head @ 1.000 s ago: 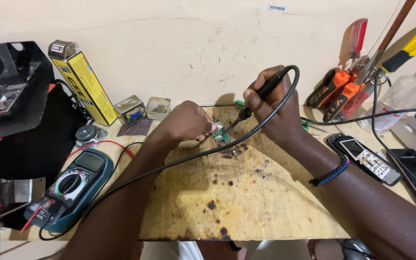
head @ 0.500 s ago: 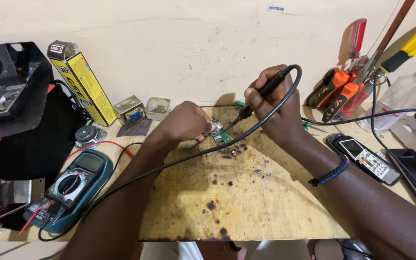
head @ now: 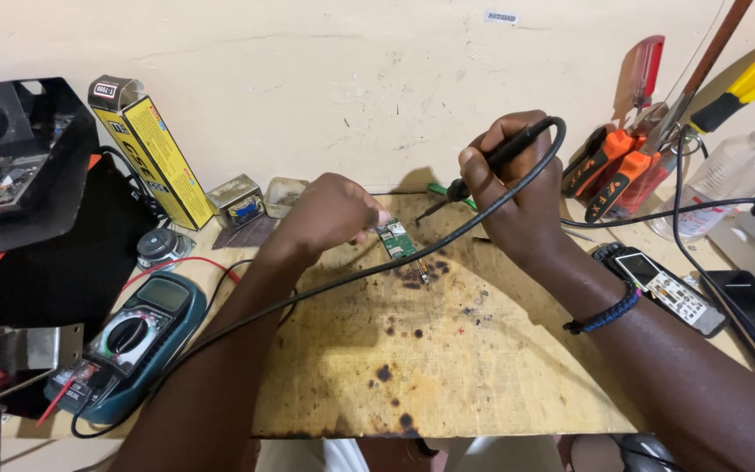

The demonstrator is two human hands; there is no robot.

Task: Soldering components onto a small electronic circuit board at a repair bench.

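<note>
A small green circuit board [head: 394, 238] lies at the far side of a scorched wooden work board [head: 447, 367]. My left hand [head: 329, 214] rests over the circuit board's left end, fingers pinching it in place. My right hand [head: 509, 188] grips a black soldering iron [head: 500, 157] like a pen, its metal tip pointing down-left just above the circuit board. The iron's black cable [head: 325, 284] loops over my right hand and runs across the board toward the lower left.
A teal multimeter [head: 128, 341] with red leads sits at left, beside a yellow box [head: 152, 149], two small tins [head: 238, 203] and black equipment [head: 10, 149]. Orange-handled pliers [head: 613, 170], a clear bottle [head: 727, 175] and two opened phones [head: 670, 288] lie at right.
The soldering iron tip has lifted slightly up and right, away from the circuit board. My left hand stays on the board.
</note>
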